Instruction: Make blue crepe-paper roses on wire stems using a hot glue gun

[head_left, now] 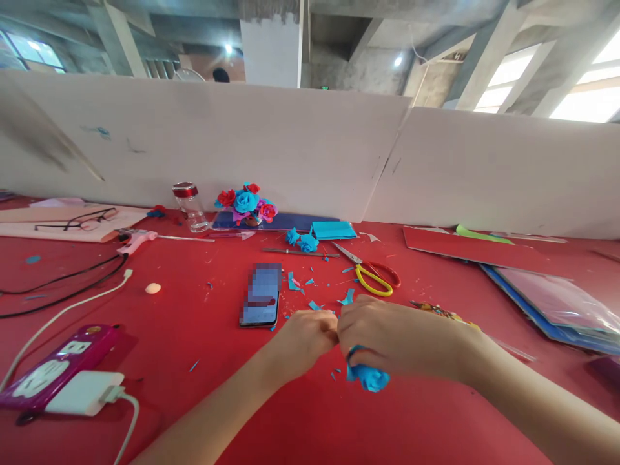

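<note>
My right hand (371, 332) is closed around a blue paper flower (371, 376), whose petals stick out below the fingers toward me. My left hand (310, 336) is also closed, its fingertips meeting the right hand; what it pinches is hidden. Blue paper scraps (293, 281) lie just beyond the hands. A phone (260, 300) rests to the left of them. Scissors with red and yellow handles (371, 274) lie half open behind my right hand. Two more blue paper flowers (305, 241) sit farther back beside a blue folded paper (332, 230).
At the back stand a bouquet of paper flowers (247, 203) and a glass bottle (191, 210). On the left are a pink glue gun (137, 241), eyeglasses (80, 221) and a power strip (62, 365) with a white charger. Red card (465, 248) and plastic folders (557, 303) lie right.
</note>
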`<state>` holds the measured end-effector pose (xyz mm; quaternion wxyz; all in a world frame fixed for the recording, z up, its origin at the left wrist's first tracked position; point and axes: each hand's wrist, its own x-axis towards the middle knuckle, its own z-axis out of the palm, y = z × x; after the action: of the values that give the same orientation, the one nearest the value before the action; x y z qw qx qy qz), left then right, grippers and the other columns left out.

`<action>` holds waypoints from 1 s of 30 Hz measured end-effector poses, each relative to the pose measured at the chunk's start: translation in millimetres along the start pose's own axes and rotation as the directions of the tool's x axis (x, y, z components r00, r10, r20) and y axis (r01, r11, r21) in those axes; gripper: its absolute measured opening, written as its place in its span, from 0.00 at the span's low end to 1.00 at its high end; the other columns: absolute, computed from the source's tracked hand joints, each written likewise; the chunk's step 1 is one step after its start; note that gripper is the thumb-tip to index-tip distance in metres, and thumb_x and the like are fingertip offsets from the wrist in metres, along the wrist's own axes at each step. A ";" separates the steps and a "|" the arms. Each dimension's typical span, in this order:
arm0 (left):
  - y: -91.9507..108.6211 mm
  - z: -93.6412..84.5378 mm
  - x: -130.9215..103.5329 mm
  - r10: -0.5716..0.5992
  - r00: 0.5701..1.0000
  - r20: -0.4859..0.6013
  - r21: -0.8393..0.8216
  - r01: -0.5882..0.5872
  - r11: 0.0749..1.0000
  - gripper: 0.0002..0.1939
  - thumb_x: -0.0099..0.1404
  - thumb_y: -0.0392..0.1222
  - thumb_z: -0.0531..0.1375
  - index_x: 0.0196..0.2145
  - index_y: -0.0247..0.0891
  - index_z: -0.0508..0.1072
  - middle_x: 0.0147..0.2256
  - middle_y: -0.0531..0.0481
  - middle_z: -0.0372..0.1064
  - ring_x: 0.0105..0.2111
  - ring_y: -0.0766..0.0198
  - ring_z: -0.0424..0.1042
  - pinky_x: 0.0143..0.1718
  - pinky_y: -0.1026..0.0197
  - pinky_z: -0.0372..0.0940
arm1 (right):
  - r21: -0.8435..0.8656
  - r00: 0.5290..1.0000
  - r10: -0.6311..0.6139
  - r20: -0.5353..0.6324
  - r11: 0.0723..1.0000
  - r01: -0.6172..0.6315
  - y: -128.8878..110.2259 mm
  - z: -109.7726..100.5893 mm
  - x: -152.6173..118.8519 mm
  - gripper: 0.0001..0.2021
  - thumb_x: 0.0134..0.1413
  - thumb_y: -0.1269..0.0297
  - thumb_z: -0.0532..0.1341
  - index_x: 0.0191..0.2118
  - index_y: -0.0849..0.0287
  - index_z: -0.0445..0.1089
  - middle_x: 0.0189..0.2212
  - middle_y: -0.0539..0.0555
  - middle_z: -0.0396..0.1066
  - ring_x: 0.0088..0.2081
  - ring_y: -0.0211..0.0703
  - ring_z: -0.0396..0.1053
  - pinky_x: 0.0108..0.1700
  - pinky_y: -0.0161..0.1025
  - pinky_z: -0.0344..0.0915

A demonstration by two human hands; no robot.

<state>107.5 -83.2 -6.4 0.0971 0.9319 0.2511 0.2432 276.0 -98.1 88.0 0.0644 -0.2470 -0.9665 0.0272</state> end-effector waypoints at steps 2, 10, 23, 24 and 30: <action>-1.8 1.4 -0.6 -0.016 1.000 -0.006 -0.007 0.016 1.000 0.13 0.63 0.27 0.49 0.29 0.37 0.69 0.28 0.55 0.67 0.30 0.68 0.67 0.28 0.68 0.60 | 0.053 0.990 0.013 0.141 0.998 -0.020 4.5 -2.0 0.7 0.17 0.47 0.78 0.58 0.13 0.58 0.61 0.15 0.44 0.65 0.20 0.32 0.61 0.27 0.31 0.62; -2.1 -3.7 7.7 -0.386 0.871 -0.303 -0.454 0.224 0.862 0.10 0.67 0.40 0.51 0.40 0.37 0.69 0.37 0.48 0.71 0.38 0.64 0.70 0.40 0.62 0.66 | 0.379 0.933 0.358 -0.018 0.866 -0.325 15.2 2.1 -18.2 0.09 0.55 0.72 0.55 0.32 0.56 0.72 0.29 0.49 0.73 0.30 0.36 0.69 0.32 0.32 0.65; 10.4 4.2 8.4 -0.355 0.922 0.154 -0.552 0.378 0.743 0.09 0.61 0.43 0.57 0.31 0.38 0.75 0.33 0.50 0.74 0.34 0.64 0.72 0.35 0.66 0.62 | 0.653 0.762 0.647 0.028 0.565 -0.504 13.6 71.9 -55.9 0.09 0.54 0.63 0.57 0.28 0.57 0.73 0.25 0.51 0.72 0.28 0.40 0.66 0.30 0.35 0.62; 10.4 5.3 8.6 -0.371 0.914 0.165 -0.549 0.397 0.735 0.09 0.62 0.43 0.56 0.31 0.38 0.75 0.32 0.51 0.74 0.33 0.64 0.71 0.33 0.67 0.62 | 0.653 0.765 0.644 0.026 0.568 -0.500 14.5 72.9 -56.1 0.10 0.54 0.62 0.57 0.28 0.57 0.72 0.25 0.51 0.71 0.28 0.40 0.65 0.30 0.35 0.61; 8.6 11.3 9.5 -0.435 0.875 0.211 -0.526 0.477 0.704 0.11 0.64 0.44 0.53 0.32 0.38 0.73 0.29 0.53 0.72 0.30 0.65 0.70 0.28 0.67 0.59 | 0.712 0.761 0.645 0.069 0.503 -0.491 23.0 86.2 -55.5 0.12 0.54 0.60 0.56 0.25 0.59 0.70 0.21 0.49 0.67 0.25 0.38 0.63 0.28 0.35 0.60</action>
<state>124.0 -86.3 -9.7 0.4331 0.7776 0.3867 0.2412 323.3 -106.4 -5.5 0.2385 -0.5101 -0.7336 0.3804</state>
